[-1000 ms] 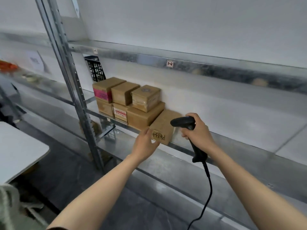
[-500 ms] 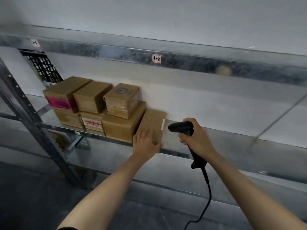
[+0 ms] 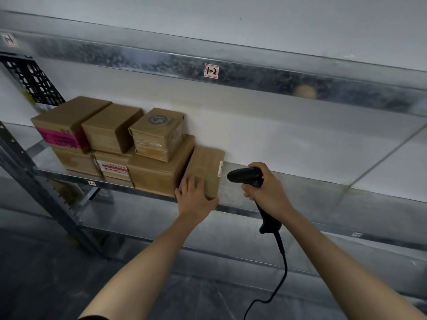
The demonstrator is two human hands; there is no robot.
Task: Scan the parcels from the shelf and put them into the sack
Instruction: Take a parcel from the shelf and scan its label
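A flat brown parcel (image 3: 206,166) lies on the metal shelf (image 3: 300,217), against the right side of a stack of several cardboard parcels (image 3: 159,174). My left hand (image 3: 196,196) rests on the top front end of the flat parcel, fingers laid straight over it and thumb along its front edge. My right hand (image 3: 269,194) grips the handle of a black corded barcode scanner (image 3: 245,175). The scanner's head points left at the parcel's right side, where a white label strip (image 3: 220,168) shows. No sack is in view.
A black perforated crate (image 3: 30,82) stands behind the stack at the far left. A slanted grey upright (image 3: 46,199) carries the shelves. An upper shelf beam (image 3: 300,82) tagged "1-2" runs overhead. The scanner cable (image 3: 277,287) hangs down in front of the lower shelf.
The view has swung right and closer to the shelf. My left hand went from reaching at the flat parcel's front face to lying on its top. My right hand keeps the scanner beside it.
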